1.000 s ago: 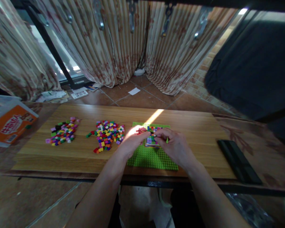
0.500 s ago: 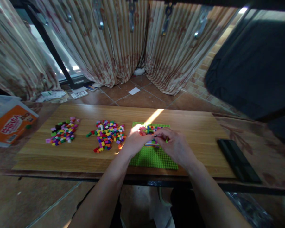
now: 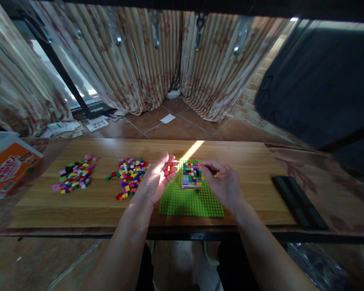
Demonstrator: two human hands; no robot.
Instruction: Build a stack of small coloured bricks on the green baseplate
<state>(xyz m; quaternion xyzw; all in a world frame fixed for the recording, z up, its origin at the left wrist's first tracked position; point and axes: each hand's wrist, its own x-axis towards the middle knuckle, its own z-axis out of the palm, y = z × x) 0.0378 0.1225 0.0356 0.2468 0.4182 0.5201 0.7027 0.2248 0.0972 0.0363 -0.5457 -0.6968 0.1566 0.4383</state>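
A square block of multicoloured toy bricks (image 3: 191,176), several layers high, stands on a green studded baseplate (image 3: 191,204). My left hand (image 3: 157,178) is raised at the left edge of the baseplate, palm turned up and fingers loosely curled. A small orange-red brick (image 3: 169,168) shows among those fingers, brightly lit by the sun. At the right side of the brick block, my right hand (image 3: 223,182) has thumb and forefinger pinched together by its upper right corner. What the pinch holds, if anything, is hidden.
Two loose piles of bricks, one nearer (image 3: 130,176) and one farther left (image 3: 75,174), lie on the wooden tabletop (image 3: 245,161). A plastic tub with an orange label (image 3: 13,167) stands at the left. A long black object (image 3: 300,202) lies at the right edge.
My left hand has moved left off the brick block and turned palm up. My right hand has drawn slightly apart from it, uncovering the block's top. The view has shifted a little.
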